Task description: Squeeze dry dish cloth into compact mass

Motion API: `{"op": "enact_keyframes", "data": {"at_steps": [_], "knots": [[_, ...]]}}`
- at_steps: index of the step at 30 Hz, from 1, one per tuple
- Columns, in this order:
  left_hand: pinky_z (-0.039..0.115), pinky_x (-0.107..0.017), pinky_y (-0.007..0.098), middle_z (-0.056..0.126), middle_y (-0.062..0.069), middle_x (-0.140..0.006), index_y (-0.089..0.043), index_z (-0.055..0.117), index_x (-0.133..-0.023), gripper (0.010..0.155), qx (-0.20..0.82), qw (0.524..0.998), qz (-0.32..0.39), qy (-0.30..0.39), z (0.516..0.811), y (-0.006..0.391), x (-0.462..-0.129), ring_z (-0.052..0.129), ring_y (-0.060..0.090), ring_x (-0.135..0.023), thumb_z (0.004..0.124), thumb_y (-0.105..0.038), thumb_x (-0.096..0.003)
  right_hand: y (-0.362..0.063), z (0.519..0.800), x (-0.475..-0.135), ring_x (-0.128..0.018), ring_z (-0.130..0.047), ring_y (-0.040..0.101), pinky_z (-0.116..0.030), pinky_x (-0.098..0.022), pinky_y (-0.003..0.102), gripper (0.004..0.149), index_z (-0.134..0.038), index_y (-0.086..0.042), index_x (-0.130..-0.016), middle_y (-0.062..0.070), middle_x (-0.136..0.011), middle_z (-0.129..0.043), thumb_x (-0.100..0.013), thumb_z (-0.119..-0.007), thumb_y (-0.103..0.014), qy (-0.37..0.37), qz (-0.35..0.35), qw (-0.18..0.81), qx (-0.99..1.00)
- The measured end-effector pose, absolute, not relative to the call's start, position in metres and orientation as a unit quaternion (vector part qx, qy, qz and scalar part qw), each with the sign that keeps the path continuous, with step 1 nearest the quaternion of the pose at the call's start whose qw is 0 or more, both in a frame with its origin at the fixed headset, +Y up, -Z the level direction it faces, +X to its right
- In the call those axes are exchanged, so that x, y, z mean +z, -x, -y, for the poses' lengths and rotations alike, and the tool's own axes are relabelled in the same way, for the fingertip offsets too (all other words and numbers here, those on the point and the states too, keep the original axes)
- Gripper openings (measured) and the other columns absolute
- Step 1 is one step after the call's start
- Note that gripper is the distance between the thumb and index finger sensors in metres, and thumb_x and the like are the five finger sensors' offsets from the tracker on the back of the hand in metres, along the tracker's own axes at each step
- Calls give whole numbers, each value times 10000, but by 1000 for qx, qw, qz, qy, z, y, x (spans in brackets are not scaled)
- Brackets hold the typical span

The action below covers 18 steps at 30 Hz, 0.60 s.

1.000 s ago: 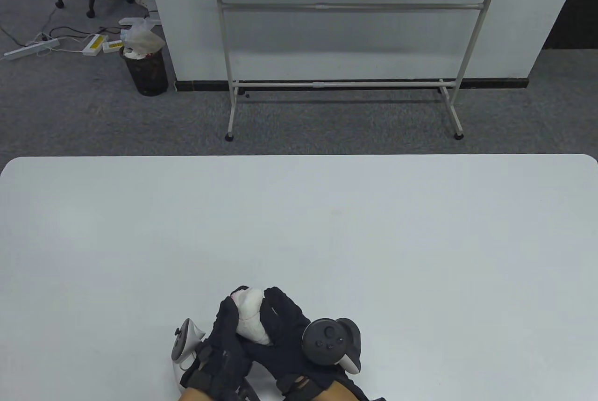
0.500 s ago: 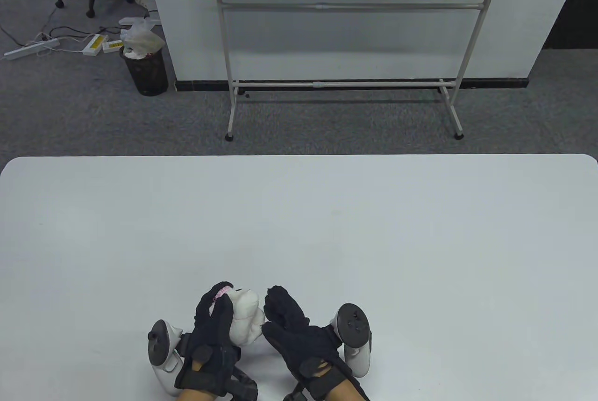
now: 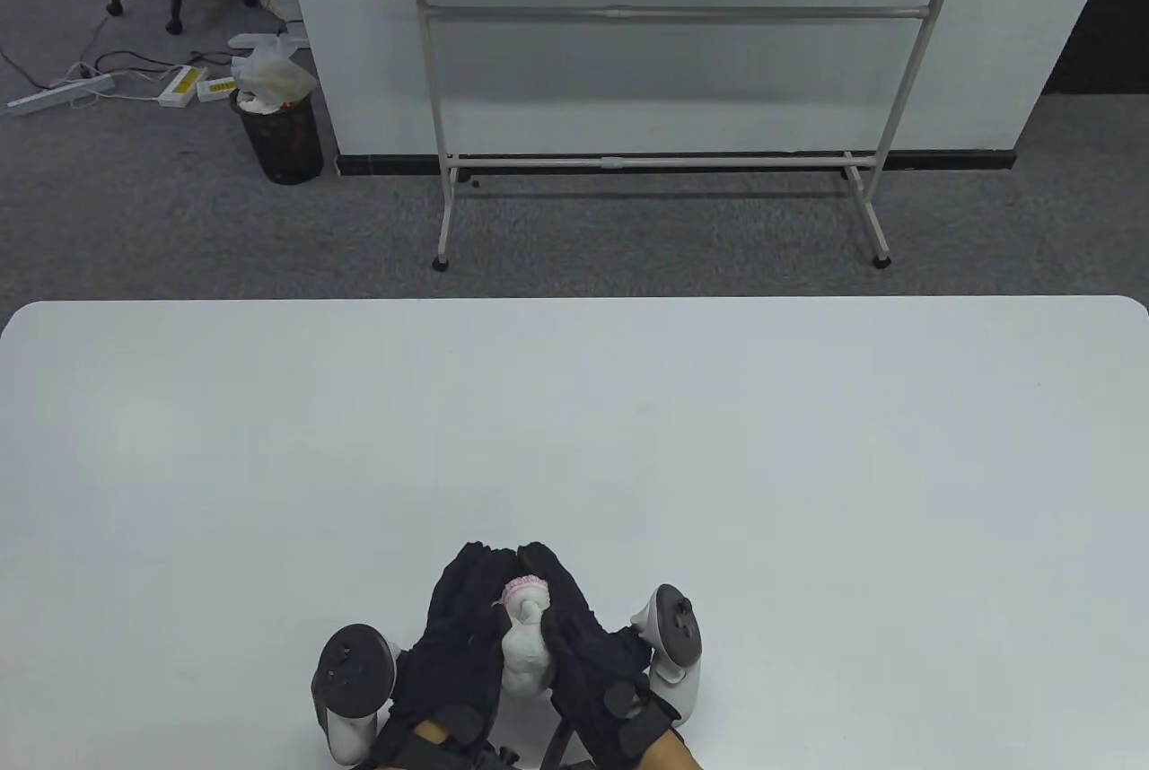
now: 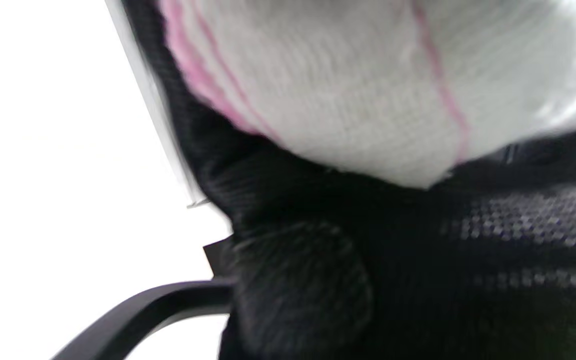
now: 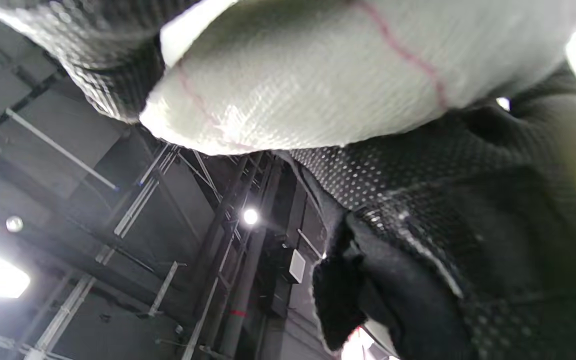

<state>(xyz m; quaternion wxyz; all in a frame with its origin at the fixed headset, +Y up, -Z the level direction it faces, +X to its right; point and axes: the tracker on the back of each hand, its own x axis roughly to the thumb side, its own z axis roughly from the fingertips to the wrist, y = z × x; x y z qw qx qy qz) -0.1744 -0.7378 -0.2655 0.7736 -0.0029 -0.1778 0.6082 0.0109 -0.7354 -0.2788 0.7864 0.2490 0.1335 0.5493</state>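
Observation:
The dish cloth [image 3: 524,646] is white with pink stitching, bunched into a small lump near the table's front edge. My left hand [image 3: 462,626] and my right hand [image 3: 583,626] press it from both sides, palms facing each other, so only a narrow strip of cloth shows between the black gloves. In the left wrist view the cloth [image 4: 368,85] fills the top, pressed against the glove. In the right wrist view the cloth [image 5: 328,75] is wedged between gloved fingers [image 5: 98,55] and palm. How far the fingers curl around it is hidden.
The white table [image 3: 574,429] stretches wide beyond the hands. A whiteboard stand [image 3: 664,88] and a bin [image 3: 283,137] are on the carpet past the far edge.
The hands had opened apart with the cloth in the left hand; now both have closed together on it, and the cloth shows smaller and narrower between the palms.

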Motion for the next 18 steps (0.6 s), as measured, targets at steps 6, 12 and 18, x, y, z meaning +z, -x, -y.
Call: {"op": "enact_keyframes", "data": {"at_steps": [6,12,18], "knots": [[360,-707,640,222,170,-1153,-297,241,-1103,693,593,785,169,61,747,170,-266,224,484,-1011,510,-634,-561,-23,730,-282,-685,-815,476,-758,-418,586,645,-629,-69,-914,241,-907,-590,-480,-856,-489,-160,-54,772,612],[469,-687,664,294,213,-1145,-241,191,-1103,752,718,655,183,145,761,166,-270,414,544,-982,514,-667,-574,-40,707,-283,-567,-858,432,-782,-352,554,517,-678,-60,-846,235,-819,-665,-478,-872,-365,-189,93,700,682],[438,-715,657,161,145,-1178,-329,82,-1096,750,731,629,237,121,750,156,-266,337,521,-1025,461,-707,-572,-34,693,-275,-614,-833,432,-740,-427,578,499,-666,-75,-857,222,-841,-649,-485,-854,-350,-275,140,559,770]]}}
